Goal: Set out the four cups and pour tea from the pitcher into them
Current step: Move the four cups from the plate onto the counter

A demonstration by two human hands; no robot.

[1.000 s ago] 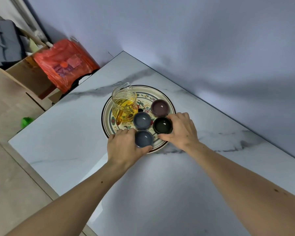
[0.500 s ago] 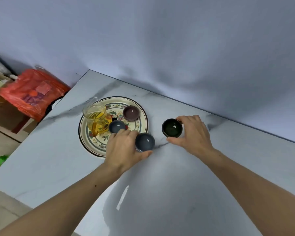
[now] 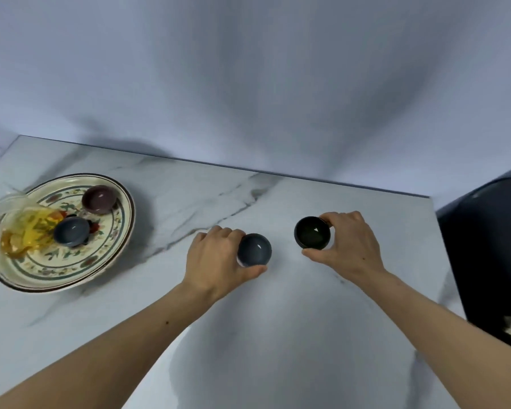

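My left hand [image 3: 216, 261] grips a grey-blue cup [image 3: 254, 250] on the marble table [image 3: 278, 335], out to the right of the plate. My right hand [image 3: 351, 246] holds a dark green cup [image 3: 312, 232] a short way to the right of it. On the patterned plate [image 3: 71, 270] at the left stand a purple cup [image 3: 99, 199], a second grey-blue cup [image 3: 71, 231] and a glass pitcher [image 3: 21, 228] of amber tea, which is blurred at the frame's edge.
The table's far edge meets a pale wall. A dark rounded object [image 3: 490, 255] stands off the table's right edge. The table's right edge runs close to my right hand.
Both hands have carried their cups off the plate and to the right across the table. The view has swung right, leaving the plate at the left edge.
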